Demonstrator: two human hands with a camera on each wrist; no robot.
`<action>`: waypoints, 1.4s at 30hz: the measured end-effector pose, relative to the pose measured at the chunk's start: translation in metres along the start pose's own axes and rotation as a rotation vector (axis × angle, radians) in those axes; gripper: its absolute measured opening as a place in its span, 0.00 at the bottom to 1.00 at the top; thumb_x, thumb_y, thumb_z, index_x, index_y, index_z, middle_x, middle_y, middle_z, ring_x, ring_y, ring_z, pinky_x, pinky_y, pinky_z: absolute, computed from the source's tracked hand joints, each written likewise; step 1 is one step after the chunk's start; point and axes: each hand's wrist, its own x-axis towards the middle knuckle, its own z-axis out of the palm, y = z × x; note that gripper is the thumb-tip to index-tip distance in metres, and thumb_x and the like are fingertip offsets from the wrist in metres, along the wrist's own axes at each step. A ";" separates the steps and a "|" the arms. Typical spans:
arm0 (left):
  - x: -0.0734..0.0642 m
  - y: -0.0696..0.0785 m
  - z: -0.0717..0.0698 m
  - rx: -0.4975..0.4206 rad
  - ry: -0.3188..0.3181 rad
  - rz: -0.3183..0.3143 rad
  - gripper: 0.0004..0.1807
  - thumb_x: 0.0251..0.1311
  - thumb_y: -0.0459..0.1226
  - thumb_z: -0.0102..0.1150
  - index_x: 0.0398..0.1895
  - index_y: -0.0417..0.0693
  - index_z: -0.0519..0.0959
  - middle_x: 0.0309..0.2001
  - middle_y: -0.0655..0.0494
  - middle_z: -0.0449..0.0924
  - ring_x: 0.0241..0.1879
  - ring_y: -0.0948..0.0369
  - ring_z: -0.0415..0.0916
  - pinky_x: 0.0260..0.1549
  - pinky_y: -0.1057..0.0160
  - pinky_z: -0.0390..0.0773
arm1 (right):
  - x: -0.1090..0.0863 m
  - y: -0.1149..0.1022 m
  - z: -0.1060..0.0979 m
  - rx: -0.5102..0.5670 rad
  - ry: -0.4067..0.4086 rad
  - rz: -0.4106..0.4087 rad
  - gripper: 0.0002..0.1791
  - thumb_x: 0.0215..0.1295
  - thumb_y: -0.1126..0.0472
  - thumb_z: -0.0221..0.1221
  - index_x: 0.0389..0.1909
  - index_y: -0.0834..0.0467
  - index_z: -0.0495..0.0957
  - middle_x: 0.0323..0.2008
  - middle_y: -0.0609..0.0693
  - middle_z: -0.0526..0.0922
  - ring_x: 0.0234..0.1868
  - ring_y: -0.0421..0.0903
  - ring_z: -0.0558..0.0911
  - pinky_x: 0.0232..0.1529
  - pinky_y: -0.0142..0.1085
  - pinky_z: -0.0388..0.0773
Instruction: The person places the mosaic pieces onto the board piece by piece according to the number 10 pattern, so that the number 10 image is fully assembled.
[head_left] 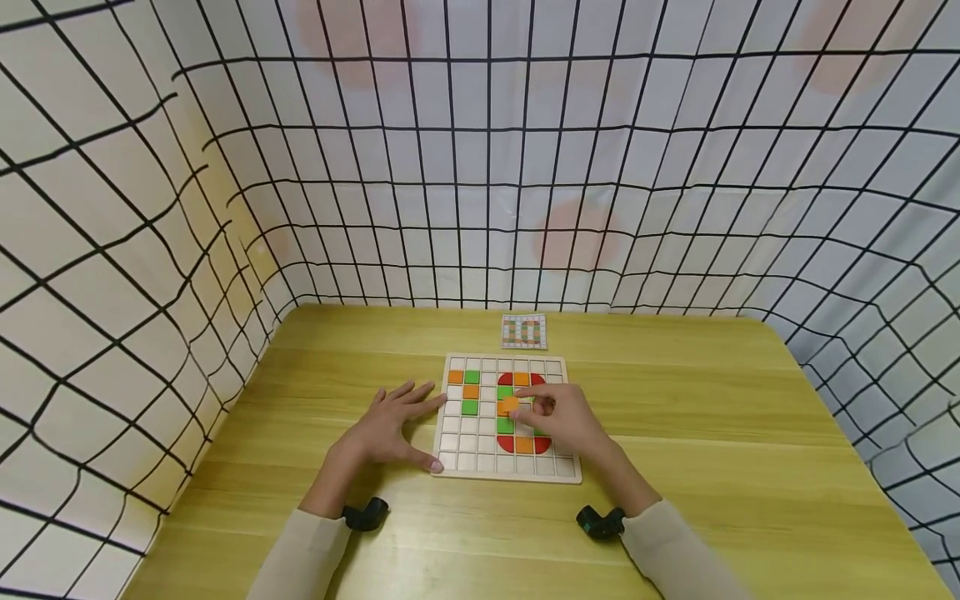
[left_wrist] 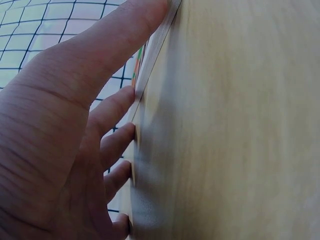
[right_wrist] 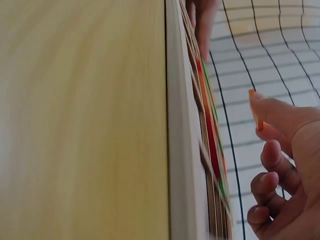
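Note:
An orange square tile (head_left: 510,404) is pinched between the thumb and forefinger of my right hand (head_left: 568,417). In the right wrist view, the tile (right_wrist: 252,94) is seen edge-on, raised off the white gridded board (head_left: 467,463). Spread fingers mark my left hand (head_left: 386,429); its thumb and forefinger touch the board's left edge. Red rounded, green and orange pieces form a ring on the board's right half, partly hidden by my right hand. Toward the left lie a few green tiles (head_left: 469,407) and orange tiles (head_left: 456,377).
Behind the board lies a small card (head_left: 524,332) printed with a coloured grid pattern. The wooden table (head_left: 712,400) extends around the board. A white wall with black grid lines (head_left: 487,167) rises at the back and sides.

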 end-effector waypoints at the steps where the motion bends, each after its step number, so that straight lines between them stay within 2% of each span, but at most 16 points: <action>1: 0.000 0.000 0.000 0.000 -0.002 0.000 0.62 0.37 0.72 0.75 0.79 0.68 0.63 0.83 0.54 0.52 0.83 0.42 0.43 0.76 0.27 0.35 | 0.001 -0.002 0.003 0.003 -0.004 -0.004 0.18 0.61 0.48 0.74 0.47 0.53 0.89 0.18 0.44 0.72 0.21 0.39 0.67 0.23 0.28 0.60; 5: 0.000 0.000 0.001 0.004 0.001 0.004 0.62 0.37 0.72 0.75 0.79 0.67 0.63 0.83 0.54 0.52 0.83 0.41 0.43 0.75 0.27 0.36 | 0.004 -0.013 0.017 -0.005 -0.007 -0.017 0.17 0.60 0.49 0.74 0.47 0.52 0.90 0.18 0.43 0.73 0.20 0.38 0.68 0.24 0.29 0.63; 12: 0.000 -0.001 0.001 0.013 0.006 0.005 0.62 0.37 0.72 0.75 0.79 0.68 0.63 0.83 0.54 0.52 0.82 0.41 0.44 0.75 0.26 0.37 | 0.013 -0.020 0.041 -0.098 -0.007 -0.052 0.15 0.60 0.49 0.75 0.45 0.49 0.91 0.17 0.41 0.71 0.20 0.37 0.67 0.26 0.29 0.65; 18: 0.001 -0.003 0.002 0.017 0.012 0.016 0.62 0.37 0.73 0.75 0.79 0.67 0.64 0.83 0.53 0.53 0.82 0.40 0.44 0.74 0.25 0.38 | 0.013 -0.024 0.053 -0.147 -0.032 -0.016 0.14 0.60 0.46 0.74 0.44 0.45 0.90 0.18 0.41 0.72 0.22 0.37 0.68 0.27 0.30 0.66; 31: 0.001 -0.003 0.001 0.021 0.002 0.016 0.62 0.37 0.73 0.74 0.79 0.68 0.63 0.83 0.55 0.52 0.83 0.41 0.44 0.75 0.26 0.38 | 0.010 -0.028 0.063 -0.246 -0.022 -0.019 0.14 0.58 0.44 0.74 0.43 0.43 0.91 0.16 0.39 0.72 0.24 0.39 0.70 0.27 0.30 0.66; 42: 0.001 -0.004 0.003 0.015 0.007 0.017 0.62 0.37 0.73 0.74 0.79 0.67 0.63 0.83 0.54 0.52 0.83 0.41 0.44 0.75 0.26 0.38 | 0.010 -0.028 0.065 -0.245 -0.017 -0.019 0.13 0.58 0.45 0.74 0.43 0.43 0.91 0.16 0.40 0.71 0.25 0.39 0.70 0.29 0.31 0.66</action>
